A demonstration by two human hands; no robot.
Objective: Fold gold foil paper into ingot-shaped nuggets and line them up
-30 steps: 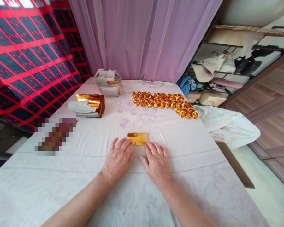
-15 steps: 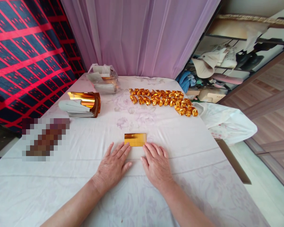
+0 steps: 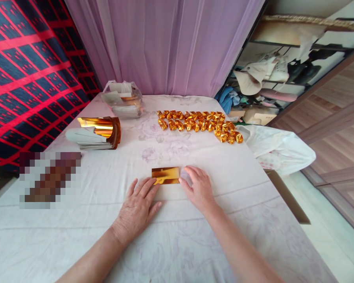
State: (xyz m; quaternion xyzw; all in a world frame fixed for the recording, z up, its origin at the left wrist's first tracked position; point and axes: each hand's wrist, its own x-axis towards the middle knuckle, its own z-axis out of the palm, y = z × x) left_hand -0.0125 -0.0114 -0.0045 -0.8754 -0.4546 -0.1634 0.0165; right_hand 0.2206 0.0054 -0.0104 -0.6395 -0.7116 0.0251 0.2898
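Pixel-blurred patch (image 3: 49,179) on the cloth's left — unreadable, shelf clutter (image 3: 271,78) cut off — too small to identify
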